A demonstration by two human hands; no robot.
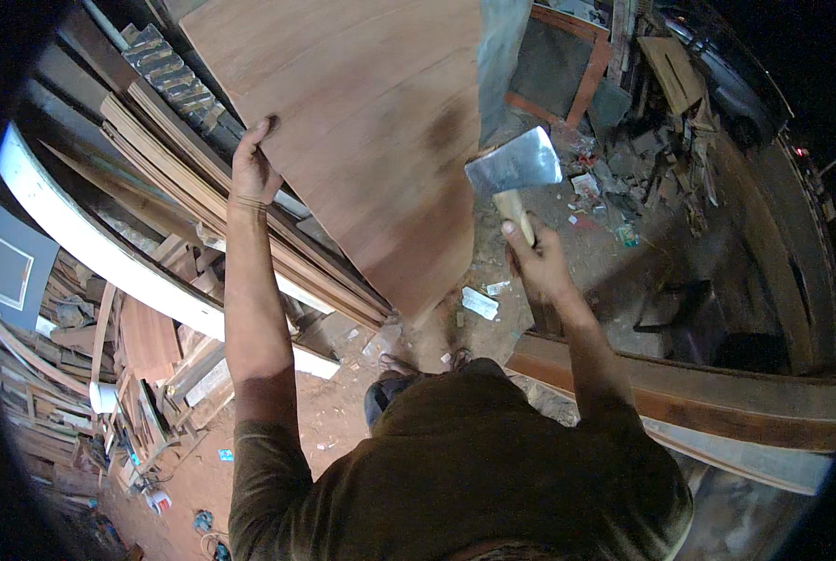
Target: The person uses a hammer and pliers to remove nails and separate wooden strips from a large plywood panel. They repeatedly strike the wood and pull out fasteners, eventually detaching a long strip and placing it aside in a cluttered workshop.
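Observation:
A large brown wooden panel (362,122) stands in front of me, its lower corner down near my feet. My left hand (254,168) grips its left edge, the thumb on the front face and the fingers hidden behind. In my right hand (541,262) is a hatchet (516,164), held up by its pale wooden handle. The shiny metal head is raised just right of the panel's right edge, and my fingers are wrapped round the handle below it.
Long wooden strips (175,178) and a curved white board (109,252) lie at the left, above heaped wood offcuts (72,346). A timber beam (699,402) runs along the right. Beyond are a reddish frame (600,70), rubble (633,168) and paper scraps (480,303) on the dirt floor.

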